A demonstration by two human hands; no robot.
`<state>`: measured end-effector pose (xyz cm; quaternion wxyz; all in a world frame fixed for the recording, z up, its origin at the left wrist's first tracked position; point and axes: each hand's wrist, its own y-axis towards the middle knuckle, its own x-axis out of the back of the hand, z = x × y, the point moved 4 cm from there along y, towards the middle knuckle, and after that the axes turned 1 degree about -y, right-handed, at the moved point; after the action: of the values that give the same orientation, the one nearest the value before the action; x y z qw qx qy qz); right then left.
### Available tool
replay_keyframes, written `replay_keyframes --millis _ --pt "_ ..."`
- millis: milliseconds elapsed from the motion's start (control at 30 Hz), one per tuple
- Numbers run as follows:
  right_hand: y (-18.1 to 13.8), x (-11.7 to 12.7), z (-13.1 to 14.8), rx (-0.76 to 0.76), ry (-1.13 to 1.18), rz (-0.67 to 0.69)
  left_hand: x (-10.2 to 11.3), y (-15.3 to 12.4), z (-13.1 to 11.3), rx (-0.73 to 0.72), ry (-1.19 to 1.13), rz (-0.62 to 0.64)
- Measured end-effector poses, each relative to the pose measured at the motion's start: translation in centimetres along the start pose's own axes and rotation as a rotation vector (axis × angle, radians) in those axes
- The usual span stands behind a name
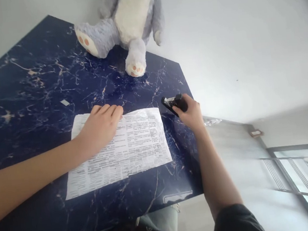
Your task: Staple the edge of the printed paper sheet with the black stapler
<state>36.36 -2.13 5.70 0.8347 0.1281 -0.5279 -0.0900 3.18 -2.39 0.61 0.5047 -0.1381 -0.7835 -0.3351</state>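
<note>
My left hand [102, 128] lies over the upper left of a creased printed sheet [135, 143]. Its fingers are curled together at the sheet's far edge, and the fingertips are mostly hidden. To the right of the paper, my right hand [192, 114] is closed around a black stapler [180, 102], whose front end with a shiny metal strip points left. Stapler and sheet are apart. The sheet is covered in small dark text and lies on a dark blue marbled table [31, 95].
A grey plush toy [132, 15] with a cream belly sits at the table's back corner against the wall. A small white scrap [65, 102] lies beyond the sheet. The table's right edge runs beside my right arm, with pale floor below.
</note>
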Motion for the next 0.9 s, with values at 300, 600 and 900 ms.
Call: replay_keyframes --millis 300,600,900 --pt "-1.4 -0.3 2.3 0.285 0.114 0.609 0.1 0.0 0.5 0.082 0.067 -0.012" --pt "-2.7 -1.5 6.5 0.346 0.338 0.572 0.0 0.0 0.7 0.116 -0.071 -0.039" --pt "-2.5 -3.6 4.3 0.196 0.090 0.405 0.0 -0.1 0.6 0.090 0.078 0.051"
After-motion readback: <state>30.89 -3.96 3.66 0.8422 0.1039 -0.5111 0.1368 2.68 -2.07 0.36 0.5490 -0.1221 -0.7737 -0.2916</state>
